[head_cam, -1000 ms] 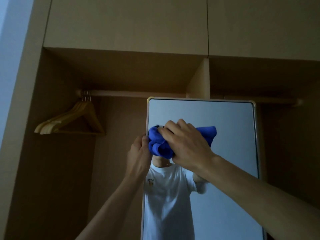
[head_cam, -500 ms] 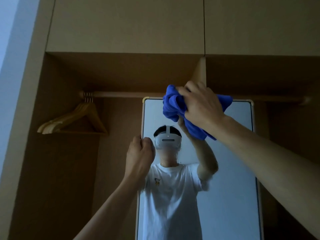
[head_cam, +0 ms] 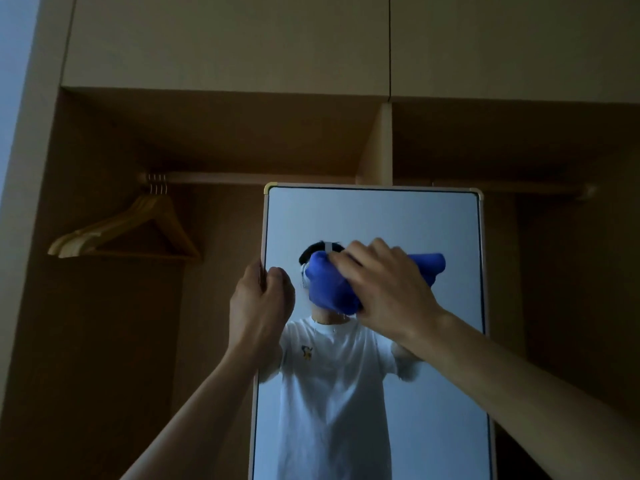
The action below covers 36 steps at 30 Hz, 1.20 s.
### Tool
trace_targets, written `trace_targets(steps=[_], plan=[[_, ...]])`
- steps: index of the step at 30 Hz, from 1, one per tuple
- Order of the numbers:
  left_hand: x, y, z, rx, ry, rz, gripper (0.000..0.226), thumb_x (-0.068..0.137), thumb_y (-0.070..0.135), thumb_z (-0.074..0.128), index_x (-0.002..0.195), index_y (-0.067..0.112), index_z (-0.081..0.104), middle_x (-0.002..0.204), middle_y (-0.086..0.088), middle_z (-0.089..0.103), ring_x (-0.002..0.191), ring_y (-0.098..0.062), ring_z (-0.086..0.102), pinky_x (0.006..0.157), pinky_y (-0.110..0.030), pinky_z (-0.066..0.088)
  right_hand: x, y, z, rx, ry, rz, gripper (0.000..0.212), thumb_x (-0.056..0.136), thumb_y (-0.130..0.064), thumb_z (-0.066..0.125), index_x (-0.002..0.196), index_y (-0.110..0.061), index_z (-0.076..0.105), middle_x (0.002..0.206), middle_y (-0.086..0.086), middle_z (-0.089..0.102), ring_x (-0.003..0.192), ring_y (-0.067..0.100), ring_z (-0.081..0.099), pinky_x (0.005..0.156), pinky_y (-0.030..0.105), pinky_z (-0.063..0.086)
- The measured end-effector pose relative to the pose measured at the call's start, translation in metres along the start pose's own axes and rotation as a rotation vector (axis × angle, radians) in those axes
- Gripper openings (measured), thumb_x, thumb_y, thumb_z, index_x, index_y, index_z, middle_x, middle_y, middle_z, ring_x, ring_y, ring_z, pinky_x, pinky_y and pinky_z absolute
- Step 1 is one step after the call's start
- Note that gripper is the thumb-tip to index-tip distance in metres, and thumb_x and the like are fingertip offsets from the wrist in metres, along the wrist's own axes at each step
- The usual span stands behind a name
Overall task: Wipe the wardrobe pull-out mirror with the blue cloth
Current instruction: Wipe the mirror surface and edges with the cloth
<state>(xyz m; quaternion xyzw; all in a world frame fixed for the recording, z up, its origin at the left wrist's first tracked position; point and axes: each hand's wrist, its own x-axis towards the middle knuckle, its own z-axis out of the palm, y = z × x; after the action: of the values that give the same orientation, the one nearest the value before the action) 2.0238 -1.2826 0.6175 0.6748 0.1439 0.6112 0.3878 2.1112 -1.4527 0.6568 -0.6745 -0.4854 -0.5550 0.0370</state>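
The tall pull-out mirror [head_cam: 374, 216] with a pale frame stands out from the open wooden wardrobe, facing me. My right hand [head_cam: 388, 289] grips the bunched blue cloth [head_cam: 327, 289] and presses it against the upper middle of the glass. My left hand [head_cam: 261, 303] grips the mirror's left frame edge, fingers curled round it, level with the cloth. The glass reflects a person in a white t-shirt; the cloth covers part of that reflection.
Several wooden hangers [head_cam: 131, 230] hang from the rail [head_cam: 242, 177] in the left bay. A vertical divider panel [head_cam: 377, 143] stands behind the mirror's top. Closed upper cabinet doors [head_cam: 225, 39] span above. The right bay [head_cam: 561, 271] is dark.
My right hand swept the cloth from the left-middle of the glass up to the top edge, then back down to the upper middle. My left hand stayed on the frame edge.
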Motion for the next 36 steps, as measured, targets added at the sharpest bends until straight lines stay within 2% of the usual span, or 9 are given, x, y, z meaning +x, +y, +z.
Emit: trace_targets(steps=[5, 9, 12, 15, 20, 23, 27, 31, 36], plan=[[-0.005, 0.002, 0.005, 0.043, 0.004, 0.008, 0.015, 0.100, 0.037, 0.049, 0.088, 0.027, 0.048, 0.095, -0.004, 0.058, 0.084, -0.019, 0.057, 0.067, -0.036, 0.045, 0.005, 0.015, -0.004, 0.020, -0.008, -0.005, 0.054, 0.085, -0.023, 0.062, 0.137, -0.019, 0.047, 0.117, 0.003, 0.057, 0.097, 0.026, 0.054, 0.080, 0.041, 0.047], [-0.007, 0.000, 0.007, 0.060, 0.010, 0.007, 0.014, 0.098, 0.039, 0.051, 0.092, 0.028, 0.048, 0.100, -0.002, 0.056, 0.089, -0.020, 0.059, 0.079, -0.043, 0.053, 0.025, 0.045, -0.020, -0.012, 0.071, 0.095, 0.059, 0.089, -0.022, 0.062, 0.144, -0.020, 0.040, 0.128, 0.006, 0.052, 0.110, 0.030, 0.052, 0.090, 0.046, 0.047], [-0.006, -0.004, 0.009, 0.083, 0.012, 0.021, 0.015, 0.099, 0.041, 0.051, 0.101, 0.026, 0.048, 0.102, 0.002, 0.054, 0.089, -0.014, 0.057, 0.082, -0.042, 0.051, 0.041, 0.072, -0.033, -0.053, 0.138, 0.177, 0.047, 0.094, -0.022, 0.058, 0.139, -0.019, 0.043, 0.124, 0.008, 0.051, 0.107, 0.032, 0.052, 0.086, 0.046, 0.047], [-0.006, -0.009, 0.011, 0.091, 0.021, 0.028, 0.017, 0.100, 0.041, 0.051, 0.106, 0.025, 0.048, 0.104, 0.003, 0.053, 0.088, -0.007, 0.053, 0.079, -0.038, 0.046, 0.046, 0.083, -0.036, -0.043, 0.145, 0.214, 0.050, 0.096, -0.027, 0.057, 0.143, -0.023, 0.041, 0.120, 0.008, 0.053, 0.103, 0.032, 0.053, 0.080, 0.047, 0.049], [-0.011, -0.013, 0.013, 0.101, 0.006, 0.009, 0.043, 0.102, 0.043, 0.051, 0.137, 0.023, 0.041, 0.122, 0.005, 0.045, 0.104, -0.019, 0.052, 0.086, -0.040, 0.044, 0.031, 0.076, -0.027, -0.035, 0.115, 0.166, 0.056, 0.089, -0.019, 0.063, 0.142, -0.020, 0.044, 0.125, 0.007, 0.054, 0.106, 0.032, 0.054, 0.083, 0.047, 0.050], [-0.012, -0.013, 0.013, 0.102, 0.002, -0.009, 0.055, 0.101, 0.045, 0.051, 0.149, 0.023, 0.034, 0.134, 0.002, 0.044, 0.114, -0.022, 0.052, 0.094, -0.044, 0.047, 0.009, 0.067, -0.018, -0.001, 0.046, 0.113, 0.060, 0.089, -0.026, 0.063, 0.144, -0.021, 0.041, 0.125, 0.005, 0.055, 0.108, 0.031, 0.054, 0.085, 0.051, 0.051], [-0.015, -0.010, 0.013, 0.113, -0.006, -0.043, 0.064, 0.101, 0.046, 0.052, 0.156, 0.023, 0.026, 0.155, -0.011, 0.038, 0.133, -0.033, 0.050, 0.106, -0.057, 0.047, -0.028, 0.051, -0.002, 0.007, -0.027, 0.037, 0.060, 0.087, -0.029, 0.066, 0.141, -0.021, 0.041, 0.120, 0.002, 0.056, 0.101, 0.027, 0.055, 0.082, 0.048, 0.051], [-0.022, -0.009, 0.014, 0.122, -0.010, -0.054, 0.069, 0.101, 0.045, 0.053, 0.158, 0.024, 0.022, 0.158, -0.013, 0.034, 0.135, -0.036, 0.049, 0.108, -0.058, 0.046, -0.036, 0.053, 0.002, -0.007, -0.047, 0.012, 0.058, 0.089, -0.027, 0.063, 0.142, -0.021, 0.041, 0.119, 0.002, 0.056, 0.099, 0.025, 0.054, 0.081, 0.045, 0.051], [-0.024, -0.008, 0.013, 0.143, -0.015, -0.062, 0.071, 0.100, 0.046, 0.055, 0.159, 0.025, 0.020, 0.159, -0.014, 0.033, 0.136, -0.037, 0.047, 0.108, -0.059, 0.045, -0.013, 0.082, -0.014, 0.020, 0.046, 0.122, 0.056, 0.093, -0.025, 0.061, 0.144, -0.022, 0.039, 0.124, 0.004, 0.054, 0.106, 0.026, 0.054, 0.087, 0.046, 0.051]])
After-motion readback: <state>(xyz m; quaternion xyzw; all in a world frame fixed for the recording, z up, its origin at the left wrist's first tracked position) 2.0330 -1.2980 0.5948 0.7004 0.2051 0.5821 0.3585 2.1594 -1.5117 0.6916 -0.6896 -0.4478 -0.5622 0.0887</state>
